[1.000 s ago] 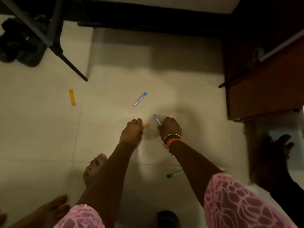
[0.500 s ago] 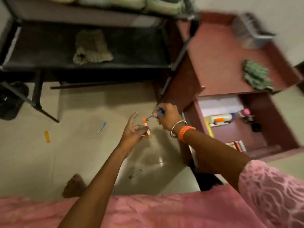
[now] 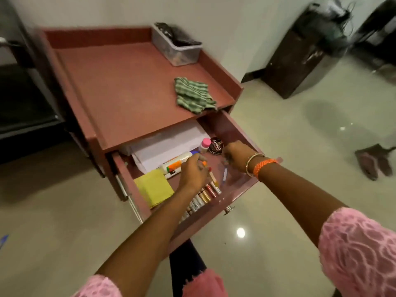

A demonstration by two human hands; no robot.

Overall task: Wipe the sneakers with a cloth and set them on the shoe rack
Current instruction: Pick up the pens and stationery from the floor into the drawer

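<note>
Both your hands are inside the pulled-out drawer (image 3: 240, 190) of the reddish cabinet (image 3: 120, 86). Your left hand (image 3: 194, 173) hovers over the middle of the drawer, back up, fingers curled downward; an orange-tipped stick (image 3: 211, 174) pokes out beside the fingertips, but you cannot tell whether it is pinched or merely lying there. Your right hand (image 3: 236, 155) sits toward the drawer's right side, fingers bent and blurred, so the grip cannot be judged. A thin blue-and-white pen (image 3: 224, 175) lies just below it.

The green striped cloth (image 3: 194, 95) lies crumpled on the cabinet top, near its front right edge, touched by neither hand. No sneakers can be made out with certainty; a dark pair of footwear (image 3: 372, 162) rests on the floor well to the right.

Drawer contents: white papers (image 3: 167, 144), a glue bottle (image 3: 177, 162), a yellow pad (image 3: 153, 187), a pink-capped bottle (image 3: 205, 145), a round dark tin (image 3: 216, 146), and a row of small tubes (image 3: 203, 197) along the front. A clear plastic box (image 3: 177, 48) stands at the cabinet's back right corner.
</note>
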